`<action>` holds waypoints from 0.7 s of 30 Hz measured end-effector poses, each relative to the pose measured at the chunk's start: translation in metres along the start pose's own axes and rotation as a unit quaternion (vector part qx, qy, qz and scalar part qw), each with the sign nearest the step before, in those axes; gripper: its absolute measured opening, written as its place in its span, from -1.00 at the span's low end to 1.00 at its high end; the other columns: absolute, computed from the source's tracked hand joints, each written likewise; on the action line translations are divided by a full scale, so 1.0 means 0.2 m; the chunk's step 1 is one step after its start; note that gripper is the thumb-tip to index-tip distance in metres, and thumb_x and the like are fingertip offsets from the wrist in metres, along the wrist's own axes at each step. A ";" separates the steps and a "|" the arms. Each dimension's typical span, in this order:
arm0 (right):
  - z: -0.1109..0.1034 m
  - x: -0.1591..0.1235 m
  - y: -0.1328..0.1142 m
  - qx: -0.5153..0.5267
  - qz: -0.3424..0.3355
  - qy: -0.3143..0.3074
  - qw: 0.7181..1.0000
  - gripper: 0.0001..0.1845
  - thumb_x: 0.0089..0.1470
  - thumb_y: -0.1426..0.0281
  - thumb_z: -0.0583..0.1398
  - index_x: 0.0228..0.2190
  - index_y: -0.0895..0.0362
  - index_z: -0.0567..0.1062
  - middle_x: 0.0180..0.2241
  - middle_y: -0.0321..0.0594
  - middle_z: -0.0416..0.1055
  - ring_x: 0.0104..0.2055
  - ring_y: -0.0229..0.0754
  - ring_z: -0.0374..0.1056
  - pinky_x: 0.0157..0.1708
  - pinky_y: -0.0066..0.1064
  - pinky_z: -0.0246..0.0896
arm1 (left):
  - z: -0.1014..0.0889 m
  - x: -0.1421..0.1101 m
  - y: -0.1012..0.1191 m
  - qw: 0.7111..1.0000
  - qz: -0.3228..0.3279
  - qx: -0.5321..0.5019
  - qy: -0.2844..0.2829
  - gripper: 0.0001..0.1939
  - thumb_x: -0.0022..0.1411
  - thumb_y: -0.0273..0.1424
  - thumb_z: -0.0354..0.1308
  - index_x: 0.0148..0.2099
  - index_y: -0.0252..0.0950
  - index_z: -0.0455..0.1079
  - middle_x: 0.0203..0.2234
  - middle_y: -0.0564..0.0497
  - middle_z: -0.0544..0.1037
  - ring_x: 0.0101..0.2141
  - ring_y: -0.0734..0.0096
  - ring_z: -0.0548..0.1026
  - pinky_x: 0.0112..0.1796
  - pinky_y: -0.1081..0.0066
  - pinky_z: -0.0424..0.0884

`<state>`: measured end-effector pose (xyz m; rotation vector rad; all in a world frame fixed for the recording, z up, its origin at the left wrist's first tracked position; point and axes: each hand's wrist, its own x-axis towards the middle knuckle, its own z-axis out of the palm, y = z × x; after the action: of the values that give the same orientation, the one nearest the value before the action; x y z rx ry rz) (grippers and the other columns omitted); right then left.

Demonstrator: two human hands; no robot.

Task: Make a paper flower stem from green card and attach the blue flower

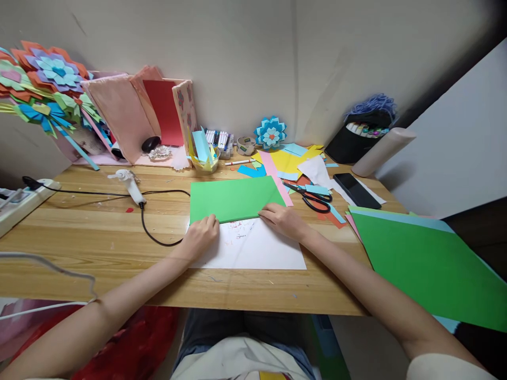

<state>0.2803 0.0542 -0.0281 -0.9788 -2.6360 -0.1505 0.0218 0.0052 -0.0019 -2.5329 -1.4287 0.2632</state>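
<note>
Landmark: white sheet (pixel 253 248), lying on the tabletop (pixel 119 274), showing red and dark scribbles.
Green sheet (pixel 233 198): covering the far part of the white sheet, near edge running across it.
Left hand (pixel 202 234): resting over the white sheet's left side, grip clamping the green sheet's near edge, fingers curling together.
Right hand (pixel 280 219): reaching over the white sheet's right side, grip pinching the green sheet's near edge by its right corner.
Scissors (pixel 304 193): lying beyond the white sheet, to its right, among paper scraps.
Phone (pixel 356 191): lying farther right of the white sheet.
Glue gun (pixel 132 186): standing left of the white sheet, black cord (pixel 152 237) trailing toward it.
Blue paper flower (pixel 270 132): standing well behind the white sheet.
Coloured sheets (pixel 425 264): lying well right of the white sheet, green on top.
</note>
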 end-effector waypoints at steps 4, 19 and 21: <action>0.00 0.00 0.01 0.007 -0.005 -0.004 1.000 -0.74 0.15 0.46 -0.02 -0.34 0.17 0.46 -0.38 -0.11 0.40 -0.33 -0.21 0.30 -0.41 -0.43 0.17 | -0.01 -0.01 -0.02 1.000 -0.006 -0.012 -0.007 -0.71 0.18 -0.65 -0.22 -0.27 -0.41 0.34 -0.38 -0.15 0.40 -0.38 0.26 0.41 -0.47 0.38 0.21; -0.02 0.02 0.01 0.030 0.003 0.001 1.000 -0.77 0.13 0.45 0.01 -0.36 0.16 0.47 -0.38 -0.15 0.42 -0.38 -0.24 0.32 -0.44 -0.47 0.14 | 0.07 -0.03 -0.06 0.997 -0.008 -0.038 0.069 -0.72 0.20 -0.60 -0.17 -0.26 -0.38 0.37 -0.42 -0.11 0.39 -0.42 0.32 0.39 -0.43 0.39 0.25; -0.01 0.01 0.02 0.034 0.002 0.004 0.999 -0.77 0.13 0.45 0.01 -0.37 0.17 0.47 -0.38 -0.15 0.42 -0.37 -0.24 0.32 -0.44 -0.47 0.14 | 0.06 -0.02 -0.05 0.998 -0.006 -0.026 0.064 -0.72 0.19 -0.61 -0.17 -0.29 -0.40 0.37 -0.44 -0.12 0.39 -0.43 0.32 0.39 -0.44 0.39 0.24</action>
<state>0.2811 0.0580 -0.0249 -0.9603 -2.6137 -0.0622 0.0083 0.0072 -0.0114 -2.5306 -1.4188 0.0600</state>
